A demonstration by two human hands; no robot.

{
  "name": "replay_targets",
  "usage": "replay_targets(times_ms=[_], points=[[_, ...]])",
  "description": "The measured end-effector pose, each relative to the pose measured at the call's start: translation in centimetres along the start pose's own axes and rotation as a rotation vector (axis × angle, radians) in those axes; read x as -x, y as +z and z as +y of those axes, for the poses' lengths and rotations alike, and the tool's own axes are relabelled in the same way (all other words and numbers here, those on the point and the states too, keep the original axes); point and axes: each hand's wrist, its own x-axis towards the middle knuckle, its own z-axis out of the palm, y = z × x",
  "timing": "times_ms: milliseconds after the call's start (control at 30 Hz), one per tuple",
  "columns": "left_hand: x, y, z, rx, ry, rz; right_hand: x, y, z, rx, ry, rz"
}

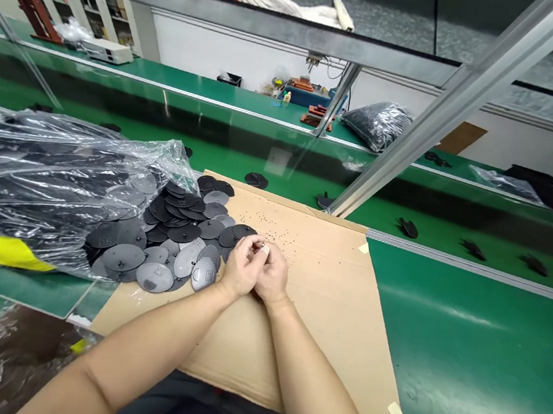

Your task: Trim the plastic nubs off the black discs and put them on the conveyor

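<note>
My left hand (pixel 241 266) and my right hand (pixel 273 275) meet above the cardboard sheet (pixel 324 313), fingers pinched together. Something small and dark shows at the fingertips, too little of it to name. Just left of the hands, a pile of black and grey oval plastic discs (pixel 154 277) spreads over the cardboard, some with a small peg or moulded marks. One black disc (pixel 236 236) lies right beside my left fingers. Tiny dark specks (pixel 273 235) are scattered on the cardboard beyond the hands.
A large clear plastic bag (pixel 58 180) of dark parts lies at left, with a yellow label (pixel 11 252). Behind the cardboard, a green conveyor belt (pixel 299 186) carries several black parts (pixel 407 228). A slanted metal post (pixel 418 117) rises at right; a shelf (pixel 180 4) crosses overhead.
</note>
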Motion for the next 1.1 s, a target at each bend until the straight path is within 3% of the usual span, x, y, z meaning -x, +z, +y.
replay_targets(times_ms=[133, 433, 1100], points=[[0.0, 0.0, 0.3, 0.045, -0.093, -0.018, 0.2, 0.0, -0.3, 0.110, -0.014, 0.001], [0.1, -0.1, 1.1, 0.049, -0.103, -0.015, 0.4, -0.2, -0.4, 0.129, -0.002, -0.010], [-0.1, 0.4, -0.5, 0.095, -0.141, -0.044, 0.5, -0.2, -0.5, 0.113, 0.018, -0.036]])
